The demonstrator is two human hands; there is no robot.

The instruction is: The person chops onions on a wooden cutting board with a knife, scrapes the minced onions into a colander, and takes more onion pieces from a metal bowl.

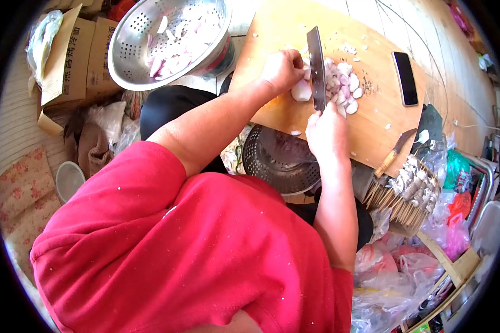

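Note:
On the wooden board [366,125], my right hand [328,130] is wrapped round the handle of a cleaver [316,69], its broad dark blade standing on edge. My left hand [283,71] is closed just left of the blade, its fingertips curled at a pale purple onion piece [301,91]. Whether the fingers press on that piece is hard to make out. Right of the blade lies a pile of chopped onion [344,83], with small bits scattered around it.
A steel colander [128,61] with onion pieces stands at upper left, and another colander [255,161] sits below the board. A phone [405,79] and a small knife [394,152] lie at the board's right side, near skewers [391,202]. A cardboard box [75,61] stands far left.

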